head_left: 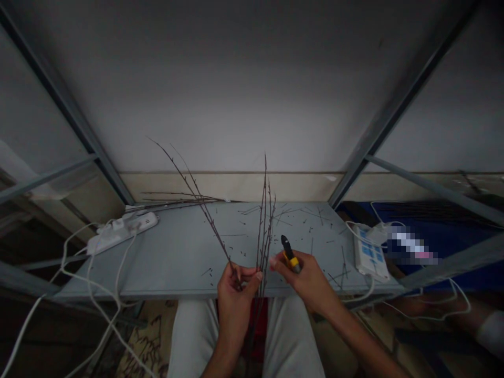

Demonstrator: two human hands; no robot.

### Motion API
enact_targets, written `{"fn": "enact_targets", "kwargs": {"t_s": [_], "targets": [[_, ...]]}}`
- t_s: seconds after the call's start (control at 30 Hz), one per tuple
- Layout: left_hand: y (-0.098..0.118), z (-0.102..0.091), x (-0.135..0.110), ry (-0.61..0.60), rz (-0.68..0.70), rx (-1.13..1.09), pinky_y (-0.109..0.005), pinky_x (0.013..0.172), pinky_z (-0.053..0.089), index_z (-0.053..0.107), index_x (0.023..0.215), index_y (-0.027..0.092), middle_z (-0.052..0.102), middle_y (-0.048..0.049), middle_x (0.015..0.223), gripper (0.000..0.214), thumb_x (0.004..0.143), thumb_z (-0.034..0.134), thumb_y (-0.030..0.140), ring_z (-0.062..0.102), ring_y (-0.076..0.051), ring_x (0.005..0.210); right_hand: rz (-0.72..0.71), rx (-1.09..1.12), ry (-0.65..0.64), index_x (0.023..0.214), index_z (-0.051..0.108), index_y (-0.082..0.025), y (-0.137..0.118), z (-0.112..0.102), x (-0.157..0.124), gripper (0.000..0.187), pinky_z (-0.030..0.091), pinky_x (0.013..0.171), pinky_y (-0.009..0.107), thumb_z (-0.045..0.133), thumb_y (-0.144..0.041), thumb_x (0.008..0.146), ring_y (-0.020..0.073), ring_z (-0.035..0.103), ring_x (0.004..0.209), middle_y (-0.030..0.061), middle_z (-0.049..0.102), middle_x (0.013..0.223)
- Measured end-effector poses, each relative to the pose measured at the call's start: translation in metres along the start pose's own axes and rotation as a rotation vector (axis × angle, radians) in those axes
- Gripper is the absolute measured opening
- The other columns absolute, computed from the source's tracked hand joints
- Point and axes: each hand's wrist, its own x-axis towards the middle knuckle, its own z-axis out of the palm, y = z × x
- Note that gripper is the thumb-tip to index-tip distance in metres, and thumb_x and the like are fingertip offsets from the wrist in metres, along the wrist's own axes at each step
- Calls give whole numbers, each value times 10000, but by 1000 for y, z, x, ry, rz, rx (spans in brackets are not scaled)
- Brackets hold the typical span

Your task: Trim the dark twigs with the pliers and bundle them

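Observation:
My left hand (239, 283), at the table's front edge, has its fingers closed on thin brown twigs. Some twigs (212, 224) lean away to the left from it. Several others (265, 226) stand nearly upright between thumb and fingers, their lower ends running down over my lap. Just to the right, my right hand (301, 273) is closed around a small yellow-and-black hand tool (289, 254). The tool's dark end points forward; its exact kind is unclear. The right thumb and fingertips are close to the upright twigs, and whether they touch cannot be told.
Twig clippings (342, 265) are scattered over the grey tabletop (169, 262). More twigs (177, 198) lie along the back. White power strips with cables sit left (144, 224) and right (370, 254). Metal posts (106, 170) frame the table, and part of another person's arm (441, 310) shows at right.

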Motion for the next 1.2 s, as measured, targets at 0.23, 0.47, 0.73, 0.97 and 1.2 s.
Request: {"fn": "enact_targets", "kwargs": {"t_s": [0.23, 0.47, 0.73, 0.97, 1.2], "targets": [[12, -2, -2, -56, -142, -178, -260, 650, 516, 424, 742, 226, 755, -40, 798, 453, 688, 869, 293, 690, -178, 716, -84, -64, 26, 860, 676, -200, -15, 3, 7, 222, 447, 642, 297, 711, -412, 801, 180, 590, 649, -1, 674, 732], [17, -10, 1, -121, -222, -267, -238, 617, 497, 449, 758, 216, 743, -50, 863, 403, 733, 841, 305, 681, -173, 767, -36, 164, -20, 836, 646, -189, -8, 14, 16, 210, 471, 707, 305, 745, -351, 746, 188, 611, 736, 2, 655, 774], [23, -9, 4, -109, -269, -377, -230, 649, 479, 442, 740, 210, 724, -42, 882, 400, 738, 842, 213, 648, -141, 766, -37, 307, -88, 836, 653, -185, -7, 11, 13, 175, 451, 679, 284, 725, -329, 768, 168, 564, 729, -9, 625, 765], [22, -12, 5, -127, -241, -391, -270, 780, 500, 483, 788, 202, 754, -77, 982, 333, 761, 811, 150, 694, -182, 918, -30, 353, -107, 886, 638, -193, -1, 9, 8, 135, 398, 579, 264, 647, -323, 850, 134, 511, 620, -14, 647, 750], [21, -19, 7, -132, -190, -349, -311, 836, 510, 489, 770, 200, 751, -101, 1067, 314, 770, 799, 151, 689, -215, 993, 3, 339, -79, 975, 644, -180, 8, 8, 4, 252, 406, 560, 275, 642, -401, 854, 142, 544, 611, 23, 690, 814]]}}
